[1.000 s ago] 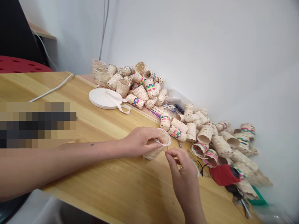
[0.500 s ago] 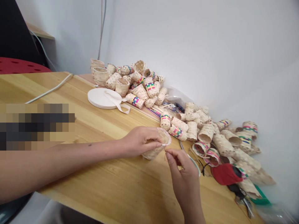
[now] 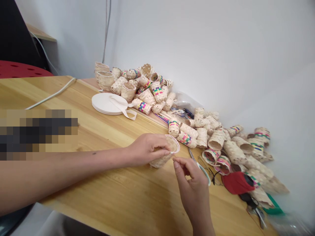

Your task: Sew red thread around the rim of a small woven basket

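Observation:
A small woven basket (image 3: pixel 161 162) rests tilted on the wooden table, its round rim edged with white trim and red stitching. My left hand (image 3: pixel 147 149) is closed on its near side, thumb by the rim and fingers over the opening. Just right of the rim, my right hand (image 3: pixel 192 180) pinches a thin reddish thread (image 3: pixel 174 157); whether a needle is between the fingertips cannot be made out. Beside the right hand lie scissors (image 3: pixel 203 172) with a pale handle, partly covered by that hand.
Many small woven baskets (image 3: pixel 157 91) lie heaped along the wall. A roll of white tape (image 3: pixel 109 104) lies at the back left of the table (image 3: pixel 123 203). At the right are a red pouch-like object (image 3: pixel 233 183) and a second pair of scissors (image 3: pixel 259 216). A white cable (image 3: pixel 52 95) crosses the left side.
My right hand has shifted slightly down and left at the basket's rim, and more of the scissors shows behind it. The left hand keeps its hold on the basket.

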A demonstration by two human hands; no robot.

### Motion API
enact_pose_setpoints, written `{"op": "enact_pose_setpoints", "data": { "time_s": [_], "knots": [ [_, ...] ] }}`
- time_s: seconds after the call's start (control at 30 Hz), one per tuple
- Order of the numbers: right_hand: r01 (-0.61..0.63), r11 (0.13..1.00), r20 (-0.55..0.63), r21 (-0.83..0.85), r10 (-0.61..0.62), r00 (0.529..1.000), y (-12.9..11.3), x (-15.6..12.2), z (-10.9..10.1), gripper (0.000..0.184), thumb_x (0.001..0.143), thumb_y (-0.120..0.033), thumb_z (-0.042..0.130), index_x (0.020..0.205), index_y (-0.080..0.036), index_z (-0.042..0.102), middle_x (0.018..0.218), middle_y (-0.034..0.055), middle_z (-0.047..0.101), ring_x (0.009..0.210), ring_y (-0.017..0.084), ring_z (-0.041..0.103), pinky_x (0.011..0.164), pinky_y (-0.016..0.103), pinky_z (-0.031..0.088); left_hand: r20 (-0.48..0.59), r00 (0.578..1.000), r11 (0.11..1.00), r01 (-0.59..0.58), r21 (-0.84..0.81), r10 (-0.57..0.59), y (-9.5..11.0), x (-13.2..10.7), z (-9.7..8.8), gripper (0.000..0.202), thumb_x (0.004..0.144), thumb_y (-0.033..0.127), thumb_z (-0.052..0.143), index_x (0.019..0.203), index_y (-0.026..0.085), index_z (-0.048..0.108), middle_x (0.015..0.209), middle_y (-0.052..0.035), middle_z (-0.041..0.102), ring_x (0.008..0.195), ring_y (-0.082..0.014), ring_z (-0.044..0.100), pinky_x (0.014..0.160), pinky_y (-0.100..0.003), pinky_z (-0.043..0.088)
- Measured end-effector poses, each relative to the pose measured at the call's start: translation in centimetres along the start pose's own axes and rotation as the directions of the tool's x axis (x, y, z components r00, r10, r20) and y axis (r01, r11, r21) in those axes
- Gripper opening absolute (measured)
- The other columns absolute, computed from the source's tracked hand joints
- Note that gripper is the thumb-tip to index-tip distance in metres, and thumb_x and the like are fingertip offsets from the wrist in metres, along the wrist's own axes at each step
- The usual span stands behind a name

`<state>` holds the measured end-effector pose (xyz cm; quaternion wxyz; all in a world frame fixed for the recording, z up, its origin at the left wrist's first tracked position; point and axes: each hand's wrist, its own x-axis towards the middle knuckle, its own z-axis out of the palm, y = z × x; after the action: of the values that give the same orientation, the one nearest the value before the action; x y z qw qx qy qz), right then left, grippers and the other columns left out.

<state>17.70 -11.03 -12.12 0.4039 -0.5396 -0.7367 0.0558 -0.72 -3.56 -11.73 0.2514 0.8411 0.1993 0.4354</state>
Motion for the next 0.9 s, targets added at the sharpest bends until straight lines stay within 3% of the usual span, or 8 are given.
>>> {"op": "enact_pose_setpoints", "data": {
  "time_s": [0.23,0.5,0.57,0.7,0.8,0.9],
  "knots": [
    [-0.071,0.997,-0.019,0.042,0.072,0.997,-0.4,-0.4,0.4,0.016,0.090,-0.030,0.052,0.087,-0.021,0.065,0.076,0.0002,0.063,0.065,0.014,0.057,0.059,0.023,0.043,-0.014,0.999,0.998,-0.046,0.039,0.046,-0.2,-0.1,0.4,0.014,0.089,0.019,0.053,0.087,0.016,0.066,0.089,-0.0029,0.065,0.083,-0.0122,0.058,0.072,-0.020,0.041],
    [-0.233,0.936,0.007,0.265,0.240,0.971,-0.1,-0.6,1.3,0.021,0.086,-0.038,0.057,0.084,-0.019,0.065,0.065,-0.0015,0.057,0.056,0.013,0.050,0.052,0.022,0.041,-0.016,0.991,0.976,-0.127,0.176,0.132,0.4,-0.8,1.2,0.020,0.091,0.021,0.049,0.084,0.015,0.066,0.078,-0.0033,0.062,0.072,-0.0114,0.055,0.063,-0.021,0.039],
    [-0.271,0.909,0.033,0.317,0.275,0.961,0.0,-0.6,1.4,0.023,0.084,-0.040,0.058,0.083,-0.019,0.065,0.064,-0.0016,0.056,0.055,0.013,0.048,0.050,0.022,0.041,-0.027,0.979,0.939,-0.188,0.288,0.204,0.5,-0.9,1.1,0.022,0.092,0.021,0.047,0.084,0.015,0.066,0.077,-0.0037,0.062,0.070,-0.0121,0.054,0.062,-0.023,0.037],
    [-0.338,0.848,0.076,0.408,0.337,0.938,0.2,-0.6,1.4,0.023,0.082,-0.040,0.060,0.083,-0.018,0.066,0.064,-0.0016,0.055,0.055,0.012,0.048,0.049,0.021,0.041,0.024,0.928,0.780,-0.325,0.535,0.371,0.6,-1.0,0.8,0.023,0.092,0.019,0.046,0.082,0.016,0.065,0.071,-0.0026,0.060,0.064,-0.0138,0.047,0.057,-0.028,0.032],
    [-0.342,0.823,0.105,0.453,0.332,0.937,0.4,-1.0,1.5,0.022,0.082,-0.039,0.061,0.087,-0.018,0.066,0.070,-0.0007,0.057,0.060,0.013,0.049,0.053,0.021,0.042,0.077,0.909,0.707,-0.370,0.603,0.410,0.6,-1.0,0.7,0.022,0.093,0.020,0.045,0.083,0.016,0.064,0.073,-0.0024,0.060,0.064,-0.0139,0.045,0.056,-0.029,0.031],
    [-0.356,0.804,0.105,0.476,0.350,0.931,0.5,-1.2,1.5,0.021,0.083,-0.039,0.062,0.088,-0.019,0.066,0.068,-0.0013,0.056,0.060,0.013,0.047,0.055,0.021,0.041,0.100,0.907,0.695,-0.381,0.609,0.410,0.7,-1.1,0.6,0.021,0.093,0.020,0.044,0.084,0.016,0.063,0.073,-0.0024,0.059,0.065,-0.0140,0.046,0.056,-0.030,0.032]
  ]
}}
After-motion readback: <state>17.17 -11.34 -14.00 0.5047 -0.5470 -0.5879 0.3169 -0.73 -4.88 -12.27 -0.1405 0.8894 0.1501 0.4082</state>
